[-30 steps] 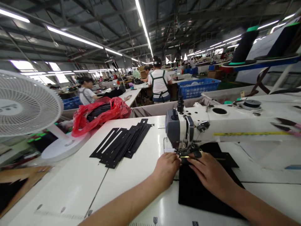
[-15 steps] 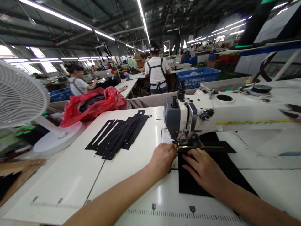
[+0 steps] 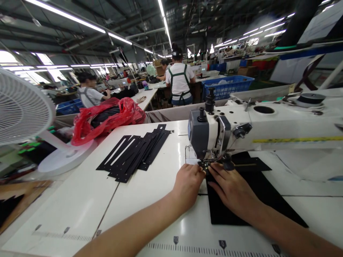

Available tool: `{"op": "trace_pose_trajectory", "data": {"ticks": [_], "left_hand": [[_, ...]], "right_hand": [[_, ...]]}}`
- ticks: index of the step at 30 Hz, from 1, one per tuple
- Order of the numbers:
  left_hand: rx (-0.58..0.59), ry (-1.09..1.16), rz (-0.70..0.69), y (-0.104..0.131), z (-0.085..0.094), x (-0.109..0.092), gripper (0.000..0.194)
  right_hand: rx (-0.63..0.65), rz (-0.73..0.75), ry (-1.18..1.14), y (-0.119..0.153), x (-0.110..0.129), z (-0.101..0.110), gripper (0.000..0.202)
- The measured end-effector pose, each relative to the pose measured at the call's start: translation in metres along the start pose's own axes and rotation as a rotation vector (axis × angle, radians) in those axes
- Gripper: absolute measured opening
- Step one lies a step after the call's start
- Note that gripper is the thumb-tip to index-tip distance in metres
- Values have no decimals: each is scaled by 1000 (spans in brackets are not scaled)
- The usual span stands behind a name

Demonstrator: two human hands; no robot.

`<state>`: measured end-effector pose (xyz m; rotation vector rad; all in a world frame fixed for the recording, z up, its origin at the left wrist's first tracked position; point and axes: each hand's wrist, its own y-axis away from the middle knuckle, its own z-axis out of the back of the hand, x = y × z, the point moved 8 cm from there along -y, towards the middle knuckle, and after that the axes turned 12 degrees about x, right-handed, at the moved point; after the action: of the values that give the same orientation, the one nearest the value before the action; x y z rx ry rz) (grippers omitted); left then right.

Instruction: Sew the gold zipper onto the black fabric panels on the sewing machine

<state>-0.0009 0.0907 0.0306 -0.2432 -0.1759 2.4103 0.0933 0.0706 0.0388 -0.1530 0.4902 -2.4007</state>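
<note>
A black fabric panel lies flat on the white table under the head of a white sewing machine. My right hand rests flat on the panel, fingers pointing at the presser foot. My left hand sits at the panel's left edge, its fingertips touching the fabric just beside the foot. A zipper strip runs rightward from the foot along the panel's far edge.
A fanned stack of black slotted strips lies to the left on the table. A white fan and a red plastic bag stand at the far left. Other people work at tables behind; a blue crate sits beyond the machine.
Both hands have stayed on the panel at the presser foot. The panel has shifted a little to the right, and my view has dropped and turned slightly.
</note>
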Motion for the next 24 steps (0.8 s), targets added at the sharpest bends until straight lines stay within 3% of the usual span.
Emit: {"op": "trace_pose_trajectory", "data": {"ticks": [9,24], "left_hand": [[-178,-110,-87,5,3,-15,20],[-181,-112,-81,7,5,-15,19]], "right_hand": [[84,-26,-43,1,-5,-14,31],[81,-48,-89,1,-6,-13,31]]}}
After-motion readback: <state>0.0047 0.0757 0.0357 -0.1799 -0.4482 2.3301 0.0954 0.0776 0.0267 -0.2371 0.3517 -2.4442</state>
